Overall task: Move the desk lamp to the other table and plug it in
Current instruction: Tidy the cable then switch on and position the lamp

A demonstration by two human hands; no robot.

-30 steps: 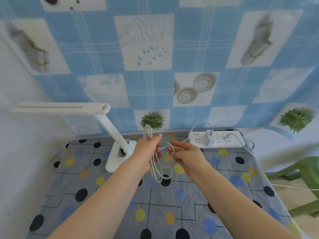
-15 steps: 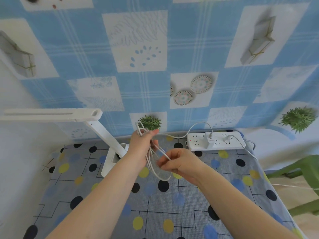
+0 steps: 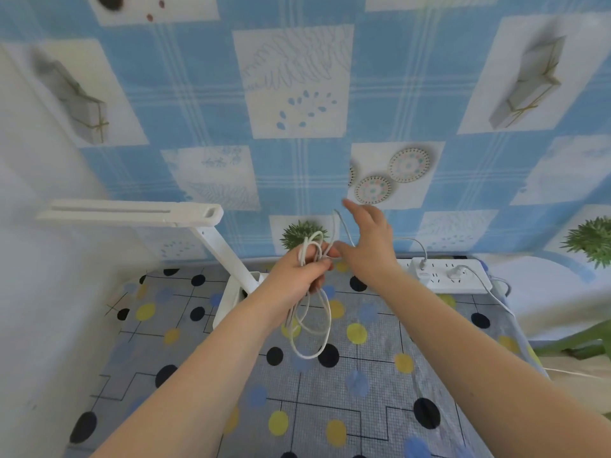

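A white desk lamp (image 3: 211, 246) stands at the back left of the table, its flat head stretched leftward and its base partly hidden behind my left forearm. My left hand (image 3: 299, 276) is shut on a coiled bundle of the lamp's white cable (image 3: 312, 328), whose loops hang down over the tablecloth. My right hand (image 3: 367, 242) is raised just right of the bundle, fingers spread, with a strand of cable running over it toward the white adapter (image 3: 421, 269) plugged into the white power strip (image 3: 446, 276) at the back right.
The table (image 3: 363, 408) has a grey cloth with black, yellow and blue dots. A blue patterned wall covering stands right behind it and a white wall on the left. A second plug and cable leave the strip rightward. A green chair (image 3: 575, 342) sits beyond the right edge.
My right hand has lifted from below the coil to up beside it, carrying a strand of cable upward. My left hand keeps its hold on the bundle.
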